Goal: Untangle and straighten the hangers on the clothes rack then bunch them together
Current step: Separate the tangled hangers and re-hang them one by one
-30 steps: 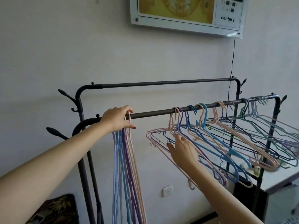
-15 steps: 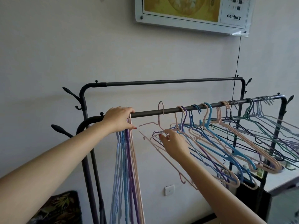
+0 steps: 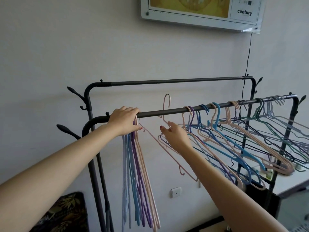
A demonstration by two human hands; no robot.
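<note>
A dark metal clothes rack has a near rail (image 3: 167,112) and a higher far rail (image 3: 175,80). My left hand (image 3: 124,119) grips the near rail's left end over a tight bunch of hangers (image 3: 138,173) in blue, purple and pink that hang edge-on. My right hand (image 3: 175,135) holds a pink hanger (image 3: 167,104) by its neck, its hook lifted above the rail. To the right, several tangled hangers (image 3: 234,139) in pink, blue, purple and green hang slanted along the rail.
A framed wall calendar (image 3: 200,12) hangs above, with a black cord (image 3: 247,56) running down to the rack. A white table (image 3: 292,180) stands at the right behind the rack. A leaf-patterned cushion (image 3: 63,213) sits at lower left. A wall socket (image 3: 176,192) lies low.
My right hand took one pink hanger out of the tangled group, lifted its hook off the rail and carried it left toward the bunch. My left hand stayed on the bunch.
</note>
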